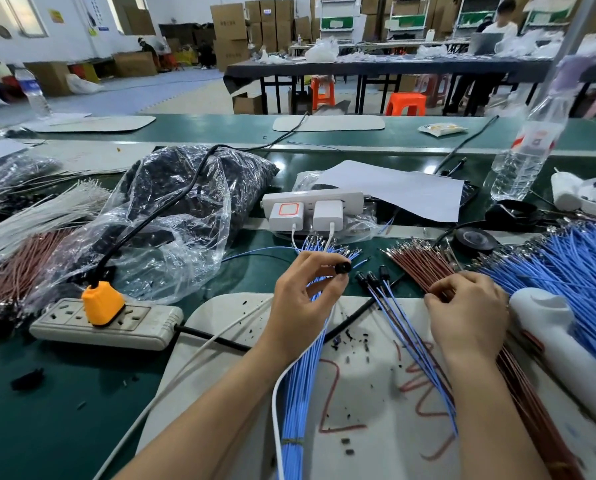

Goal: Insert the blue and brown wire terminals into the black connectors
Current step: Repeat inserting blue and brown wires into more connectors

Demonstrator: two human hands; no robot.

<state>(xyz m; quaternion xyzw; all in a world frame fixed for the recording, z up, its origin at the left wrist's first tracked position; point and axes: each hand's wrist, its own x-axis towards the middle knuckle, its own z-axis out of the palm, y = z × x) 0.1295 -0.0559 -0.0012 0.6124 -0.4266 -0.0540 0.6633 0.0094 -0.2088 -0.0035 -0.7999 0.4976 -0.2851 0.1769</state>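
From where I stand this job is only just under way. Three wired connectors (372, 279) lie side by side at the far edge of the white mat (359, 403), each trailing a blue and a brown lead toward the person. The left hand (303, 303) pinches a bare black connector (342, 268) between thumb and forefinger, held up just over the bundle of blue wires (300, 386), with nothing plugged into it that I can see. The right hand (469, 317) has its fingers curled down into the brown wires (418, 265); I cannot tell whether it has one pinched yet. A great deal is left: a large heap of blue wires (573, 268) lies on the right, and a plastic bag (185, 202) on the worktop (64, 393) looks full of black parts, likely more connectors.
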